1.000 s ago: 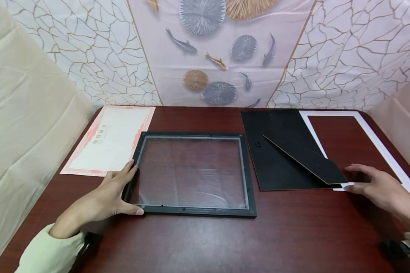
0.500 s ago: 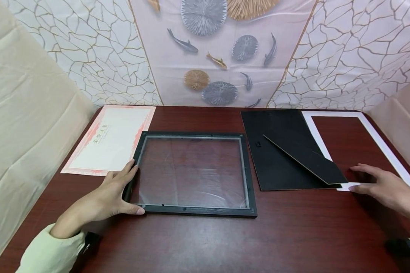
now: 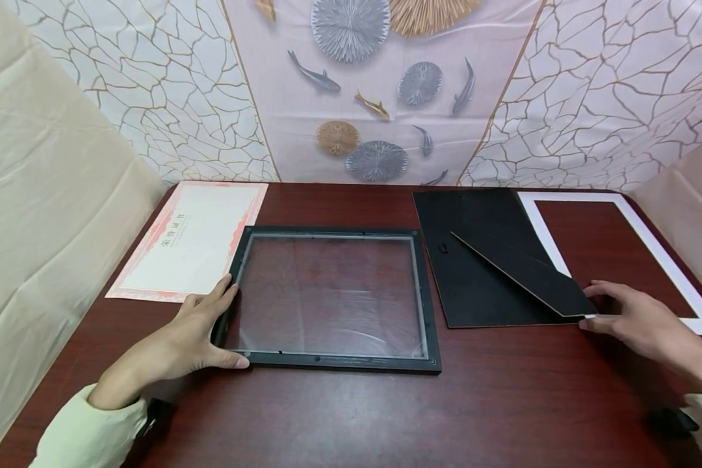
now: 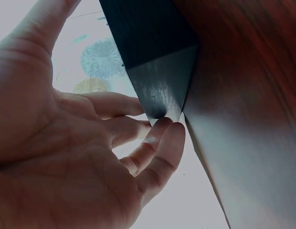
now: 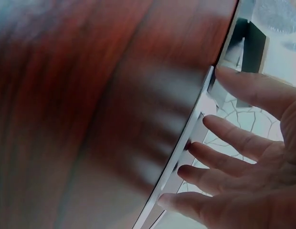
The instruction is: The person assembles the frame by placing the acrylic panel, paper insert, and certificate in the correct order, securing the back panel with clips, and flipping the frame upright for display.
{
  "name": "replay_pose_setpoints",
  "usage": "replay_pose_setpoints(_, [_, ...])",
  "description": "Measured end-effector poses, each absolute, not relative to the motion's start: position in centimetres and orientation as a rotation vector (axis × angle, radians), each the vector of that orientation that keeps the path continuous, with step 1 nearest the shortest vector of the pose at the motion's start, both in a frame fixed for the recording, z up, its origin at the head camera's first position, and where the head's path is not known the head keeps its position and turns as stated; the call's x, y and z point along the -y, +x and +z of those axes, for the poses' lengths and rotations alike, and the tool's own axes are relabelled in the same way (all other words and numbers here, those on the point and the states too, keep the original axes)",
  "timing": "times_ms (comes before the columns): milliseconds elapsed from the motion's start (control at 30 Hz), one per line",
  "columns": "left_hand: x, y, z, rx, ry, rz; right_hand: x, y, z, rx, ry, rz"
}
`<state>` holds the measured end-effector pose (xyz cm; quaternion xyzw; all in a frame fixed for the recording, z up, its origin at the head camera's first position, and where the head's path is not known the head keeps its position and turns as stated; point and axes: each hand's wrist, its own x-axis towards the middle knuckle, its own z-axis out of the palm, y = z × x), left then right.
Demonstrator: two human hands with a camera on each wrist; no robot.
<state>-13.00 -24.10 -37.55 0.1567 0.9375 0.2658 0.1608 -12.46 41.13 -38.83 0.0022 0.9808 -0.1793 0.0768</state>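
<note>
A black picture frame (image 3: 327, 362) with a clear pane (image 3: 333, 292) lies flat in mid-table. My left hand (image 3: 178, 338) rests against its left side, thumb at the front-left corner; in the left wrist view, the fingertips (image 4: 169, 143) touch the frame's outer side. To the right lies a black backboard (image 3: 474, 279) with its stand flap (image 3: 526, 276) slightly raised. My right hand (image 3: 637, 325) is at the backboard's front-right corner, fingers spread, thumb close to the edge. Whether it touches the board is unclear. Partly under the backboard lies a white mat (image 3: 667, 260) with a rectangular opening.
A certificate with a pink border (image 3: 193, 240) lies at the back left, just beside the frame. A patterned cloth (image 3: 363, 91) hangs behind the dark red table (image 3: 351, 422). Pale cloth walls (image 3: 47, 214) stand at both sides.
My right hand has moved left from the white mat to the backboard's corner. The mat slid slightly right between the two earlier frames. My left hand has stayed on the frame.
</note>
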Motion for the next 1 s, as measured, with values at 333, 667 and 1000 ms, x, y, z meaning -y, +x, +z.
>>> replay_pose_setpoints(333, [24.15,-12.98,-37.67,-2.676,0.435,0.758,-41.67,-12.56,-39.37,-3.036,-0.028,-0.543])
replay_pose_setpoints(667, [24.19,-12.90,-37.71,-2.670,0.433,0.767,-41.47,-12.91,-38.94,-3.075,0.073,-0.490])
replay_pose_setpoints(1000, [24.14,-12.85,-37.43,-2.667,0.422,0.747,-41.19,-12.92,-39.18,-3.080,-0.003,-0.476])
